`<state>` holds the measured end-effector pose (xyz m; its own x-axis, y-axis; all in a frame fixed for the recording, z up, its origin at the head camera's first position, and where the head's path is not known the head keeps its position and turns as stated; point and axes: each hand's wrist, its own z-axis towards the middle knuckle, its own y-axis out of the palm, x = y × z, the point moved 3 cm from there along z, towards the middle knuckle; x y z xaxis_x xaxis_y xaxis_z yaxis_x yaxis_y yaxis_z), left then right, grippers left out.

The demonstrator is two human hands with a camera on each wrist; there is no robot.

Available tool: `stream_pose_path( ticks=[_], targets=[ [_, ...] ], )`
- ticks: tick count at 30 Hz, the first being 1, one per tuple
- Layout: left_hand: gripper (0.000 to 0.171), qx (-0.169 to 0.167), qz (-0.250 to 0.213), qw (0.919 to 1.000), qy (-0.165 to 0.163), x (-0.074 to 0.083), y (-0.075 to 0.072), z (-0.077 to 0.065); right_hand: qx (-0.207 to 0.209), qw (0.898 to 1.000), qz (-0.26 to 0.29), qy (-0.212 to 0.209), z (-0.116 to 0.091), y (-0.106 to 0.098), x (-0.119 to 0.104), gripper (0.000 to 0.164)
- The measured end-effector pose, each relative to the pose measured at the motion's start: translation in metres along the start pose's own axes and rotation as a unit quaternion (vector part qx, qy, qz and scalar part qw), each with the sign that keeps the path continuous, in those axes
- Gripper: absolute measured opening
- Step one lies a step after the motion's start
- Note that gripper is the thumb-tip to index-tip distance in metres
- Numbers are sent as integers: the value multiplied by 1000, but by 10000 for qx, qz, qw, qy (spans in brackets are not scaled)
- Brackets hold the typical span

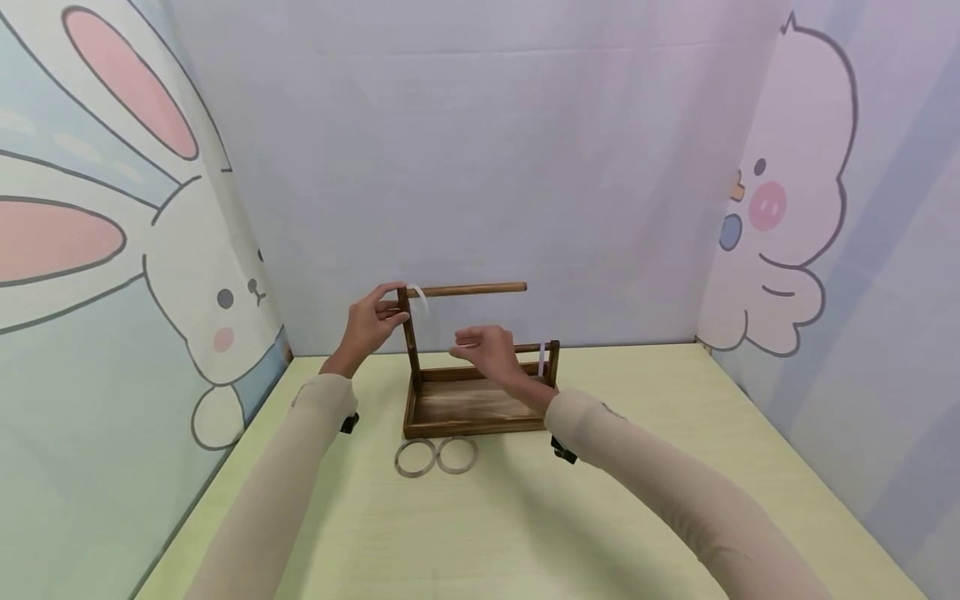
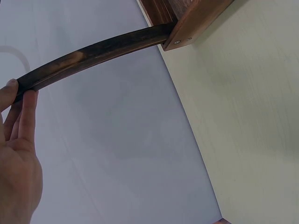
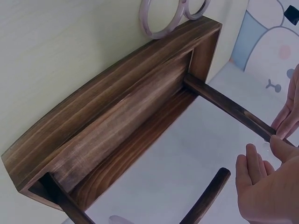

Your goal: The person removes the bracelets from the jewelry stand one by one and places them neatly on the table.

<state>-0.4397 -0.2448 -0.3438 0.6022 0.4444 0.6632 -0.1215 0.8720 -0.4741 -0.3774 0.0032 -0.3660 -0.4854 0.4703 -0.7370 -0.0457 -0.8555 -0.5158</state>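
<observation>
A brown wooden stand (image 1: 480, 427) has a tray base, a tall post at its left with an upper bar (image 1: 472, 290), and a lower bar at its right. My left hand (image 1: 369, 323) pinches the top of the post (image 2: 93, 55) between thumb and fingers. Beside that grip, a pale ring (image 1: 422, 298) hangs on the upper bar, close to the post. Another pale ring (image 1: 542, 358) hangs on the lower bar. My right hand (image 1: 491, 354), fingers extended and holding nothing, is below the upper bar and in front of the stand.
Two pale rings, a left one (image 1: 415, 475) and a right one (image 1: 457, 472), lie side by side on the light table (image 1: 465, 542) before the tray. A pale wall (image 1: 480, 167) stands behind, with cartoon-printed panels on both sides.
</observation>
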Motion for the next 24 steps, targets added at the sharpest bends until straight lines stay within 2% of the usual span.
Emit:
stream_pose_path(
  ticks=[10, 24],
  targets=[
    [55, -35, -96, 9999, -103, 4, -1, 1, 135, 9997, 22, -189, 15, 0, -7, 32],
    [55, 22, -162, 9998, -59, 0, 1, 0, 214, 9994, 170, -208, 35, 21, -18, 33]
  ],
)
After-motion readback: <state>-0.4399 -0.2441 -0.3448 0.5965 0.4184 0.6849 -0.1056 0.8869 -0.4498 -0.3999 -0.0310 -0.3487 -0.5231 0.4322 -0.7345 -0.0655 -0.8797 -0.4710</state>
